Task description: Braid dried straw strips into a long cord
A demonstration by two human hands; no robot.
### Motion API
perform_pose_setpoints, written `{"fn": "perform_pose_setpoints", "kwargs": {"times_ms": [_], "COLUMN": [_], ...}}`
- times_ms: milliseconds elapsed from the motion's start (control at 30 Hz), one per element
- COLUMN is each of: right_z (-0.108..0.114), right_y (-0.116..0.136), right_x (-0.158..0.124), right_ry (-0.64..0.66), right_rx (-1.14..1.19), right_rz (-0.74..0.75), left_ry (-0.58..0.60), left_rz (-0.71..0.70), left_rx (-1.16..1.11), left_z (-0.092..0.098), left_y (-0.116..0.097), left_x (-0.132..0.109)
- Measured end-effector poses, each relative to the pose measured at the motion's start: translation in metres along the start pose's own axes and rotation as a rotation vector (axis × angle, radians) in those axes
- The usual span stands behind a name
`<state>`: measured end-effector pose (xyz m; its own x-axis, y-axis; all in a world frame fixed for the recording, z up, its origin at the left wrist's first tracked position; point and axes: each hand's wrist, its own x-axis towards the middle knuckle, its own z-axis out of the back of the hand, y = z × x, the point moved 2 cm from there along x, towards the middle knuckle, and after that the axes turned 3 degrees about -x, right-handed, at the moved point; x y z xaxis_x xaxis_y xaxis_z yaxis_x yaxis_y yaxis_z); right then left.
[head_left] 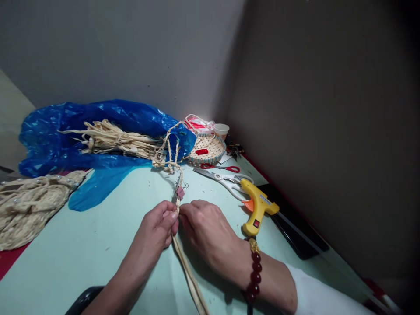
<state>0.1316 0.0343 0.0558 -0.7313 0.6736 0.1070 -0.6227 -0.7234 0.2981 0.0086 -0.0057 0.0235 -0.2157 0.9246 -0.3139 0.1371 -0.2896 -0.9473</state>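
Note:
Between my two hands runs a braid of pale dried plant fibre (178, 203), its loose strands (190, 273) trailing down toward me. My left hand (160, 223) pinches the braid between thumb and fingers. Closed beside it, my right hand (206, 229) has its fingertips at the same spot on the braid; its fingers are partly hidden. Just beyond my fingers, a small pinkish piece (180, 192) and a thin wire clip sit on the braid. The finished braid length (169, 151) loops away toward the back of the table.
A blue plastic bag (108, 109) holds a fibre bundle (121, 142). A woven piece (33, 205) lies left. To the right are a yellow glue gun (259, 205), white-handled scissors (229, 181), red-handled scissors (229, 168), a woven basket (216, 151), a cup (221, 130) and a black flat object (298, 236).

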Motion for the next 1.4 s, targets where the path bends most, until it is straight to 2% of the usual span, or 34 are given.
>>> {"fn": "perform_pose_setpoints", "kwargs": {"times_ms": [100,200,433,633,700,800,867,933,1067,1267,1333,1400], "right_z": [-0.006,-0.01,-0.011,-0.008,-0.004,0.0,0.0,-0.002,-0.002,0.001,-0.001,-0.002], "right_y": [0.004,0.003,-0.007,-0.007,-0.007,-0.008,-0.009,-0.01,-0.011,-0.009,-0.01,-0.012], "right_x": [-0.001,-0.002,0.001,0.003,0.003,0.003,0.004,0.005,0.006,0.001,0.001,0.002], "right_ry": [-0.058,-0.13,-0.191,-0.097,-0.083,-0.099,-0.116,-0.136,-0.159,-0.173,-0.168,-0.164], "right_rx": [-0.171,-0.195,0.029,0.239,0.344,0.472,0.505,0.518,0.501,0.508,0.57,0.624], "right_rz": [0.089,0.125,0.021,-0.104,-0.092,-0.085,-0.106,-0.13,-0.152,-0.155,-0.157,-0.147], "left_ry": [0.011,0.014,-0.044,-0.133,-0.19,-0.272,-0.257,-0.212,-0.153,-0.192,-0.206,-0.225], "left_rz": [-0.001,0.01,-0.034,-0.153,-0.19,-0.271,-0.313,-0.331,-0.307,-0.187,-0.205,-0.286], "left_rx": [-0.002,-0.003,0.106,0.271,0.394,0.753,0.936,1.006,0.998,0.773,0.782,0.862], "left_z": [-0.001,-0.003,0.0,0.006,0.004,-0.003,-0.006,-0.006,0.0,-0.008,-0.013,-0.017], "left_y": [0.001,0.0,-0.003,-0.011,-0.015,-0.02,-0.023,-0.026,-0.032,-0.028,-0.023,-0.018], "left_x": [0.0,-0.002,-0.008,-0.009,-0.014,-0.023,-0.028,-0.029,-0.026,-0.029,-0.034,-0.039]}}
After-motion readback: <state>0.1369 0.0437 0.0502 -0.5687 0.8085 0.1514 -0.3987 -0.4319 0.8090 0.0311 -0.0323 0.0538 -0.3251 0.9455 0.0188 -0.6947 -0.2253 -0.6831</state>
